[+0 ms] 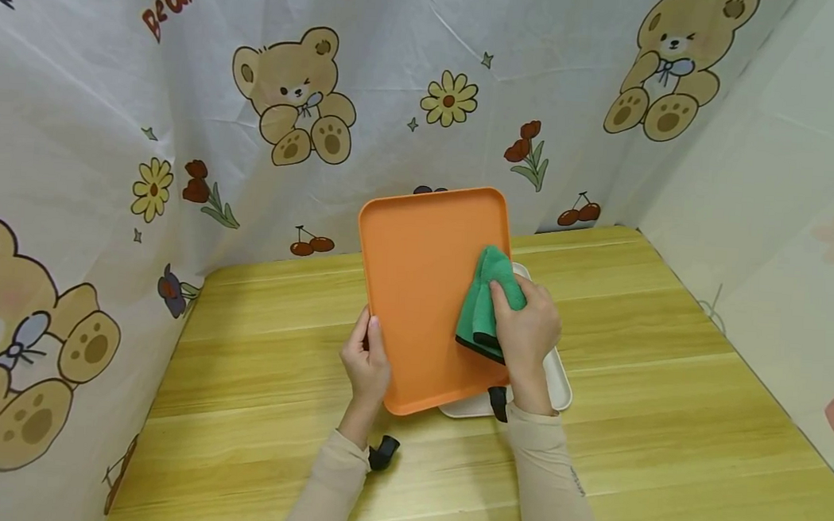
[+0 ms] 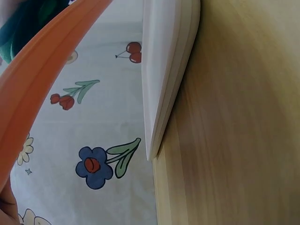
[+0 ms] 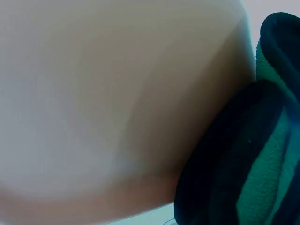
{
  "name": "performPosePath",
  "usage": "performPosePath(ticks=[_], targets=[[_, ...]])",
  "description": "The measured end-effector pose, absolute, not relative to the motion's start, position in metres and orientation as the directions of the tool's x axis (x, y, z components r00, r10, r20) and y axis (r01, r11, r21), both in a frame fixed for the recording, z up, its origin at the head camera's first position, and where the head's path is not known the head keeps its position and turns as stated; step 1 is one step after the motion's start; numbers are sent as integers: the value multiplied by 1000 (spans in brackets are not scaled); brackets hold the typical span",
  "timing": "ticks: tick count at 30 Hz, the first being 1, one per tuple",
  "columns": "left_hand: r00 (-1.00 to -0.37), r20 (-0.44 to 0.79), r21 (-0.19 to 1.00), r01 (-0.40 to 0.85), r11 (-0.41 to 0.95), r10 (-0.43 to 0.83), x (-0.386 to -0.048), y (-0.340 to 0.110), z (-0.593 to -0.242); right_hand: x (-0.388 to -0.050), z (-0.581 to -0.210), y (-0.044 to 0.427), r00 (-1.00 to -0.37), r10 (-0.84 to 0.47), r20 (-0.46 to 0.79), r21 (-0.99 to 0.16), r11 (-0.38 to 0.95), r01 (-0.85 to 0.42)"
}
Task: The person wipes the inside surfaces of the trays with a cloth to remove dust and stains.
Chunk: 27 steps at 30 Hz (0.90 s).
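Note:
An orange tray [image 1: 425,293] is raised and tilted above the table, its inner face toward the head camera. My left hand [image 1: 368,361] grips its lower left edge, thumb on the front. In my right hand [image 1: 530,323] is a folded green cloth [image 1: 484,304] with black edging, pressed against the tray's right side. The left wrist view has the tray's edge [image 2: 33,84] at left and a bit of my left hand [image 2: 6,206] at the lower left corner. Cloth folds [image 3: 265,183] fill the right side of the right wrist view.
Behind and below the orange tray, a white tray [image 1: 560,385] lies on the wooden table [image 1: 252,378]; the left wrist view shows the white tray's side [image 2: 171,70] with layered edges. A printed curtain [image 1: 396,20] with bears and flowers stands behind and at the left.

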<state>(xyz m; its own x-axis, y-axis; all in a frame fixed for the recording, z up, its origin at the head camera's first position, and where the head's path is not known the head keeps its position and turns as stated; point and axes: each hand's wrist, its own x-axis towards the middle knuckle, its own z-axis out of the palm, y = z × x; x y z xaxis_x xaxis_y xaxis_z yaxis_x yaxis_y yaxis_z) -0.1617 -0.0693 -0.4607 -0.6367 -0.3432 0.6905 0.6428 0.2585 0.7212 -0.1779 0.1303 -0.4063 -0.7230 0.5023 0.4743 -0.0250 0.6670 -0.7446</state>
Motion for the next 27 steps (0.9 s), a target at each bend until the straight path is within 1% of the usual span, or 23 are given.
performPosePath(ticks=[3,12,22,27], targets=[[-637,693,719,647,255,-338,-163,-69,-460,-179,-407,131,-725,508,465,-749,663,-16],[-649,681,730,638,244,-340,-162,-69,-460,-178,-409,127,-706,487,515,-728,683,-59],[-654,683,729,641,242,-325,-164,-69,-463,-174,-409,108,-703,396,591,-663,734,-144],[-675,663,747,626,225,-323,-163,-68,-462,-170,-407,97,-702,339,626,-636,742,-209]])
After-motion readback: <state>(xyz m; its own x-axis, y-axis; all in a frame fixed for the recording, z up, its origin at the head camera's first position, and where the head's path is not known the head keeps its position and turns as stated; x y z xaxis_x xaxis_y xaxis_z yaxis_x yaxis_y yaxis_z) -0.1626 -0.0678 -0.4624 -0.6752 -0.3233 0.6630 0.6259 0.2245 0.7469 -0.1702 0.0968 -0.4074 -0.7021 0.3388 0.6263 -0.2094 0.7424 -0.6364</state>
